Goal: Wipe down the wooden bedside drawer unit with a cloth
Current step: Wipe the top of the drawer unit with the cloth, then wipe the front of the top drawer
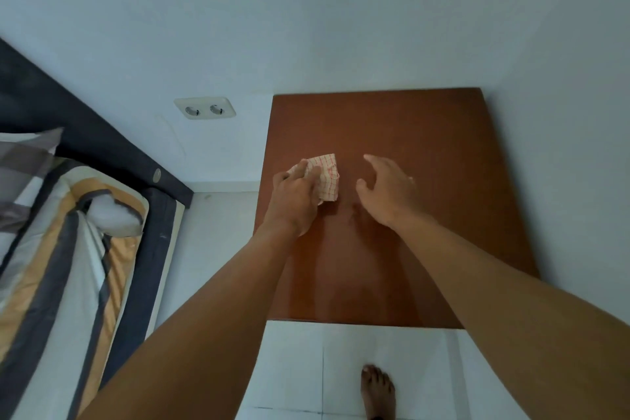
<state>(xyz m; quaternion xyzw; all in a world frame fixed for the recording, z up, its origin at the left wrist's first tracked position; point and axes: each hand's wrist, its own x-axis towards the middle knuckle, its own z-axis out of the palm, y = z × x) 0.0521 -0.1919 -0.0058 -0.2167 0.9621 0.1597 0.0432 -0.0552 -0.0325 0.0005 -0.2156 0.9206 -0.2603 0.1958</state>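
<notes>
The wooden bedside drawer unit (426,147) shows only its glossy reddish-brown top, seen from above against the wall. My left hand (295,201) grips a crumpled white cloth with a red check (328,179) near the top's left side, the cloth resting on the wood. Just right of the cloth, my right hand (388,193) hovers over the middle of the top with fingers spread and nothing in it. The drawers themselves are hidden below the top.
A bed with striped bedding (64,249) and a dark frame (102,143) lies to the left, with a strip of tiled floor between. A double wall socket (204,108) sits left of the unit. My bare foot (378,392) stands on white tiles in front.
</notes>
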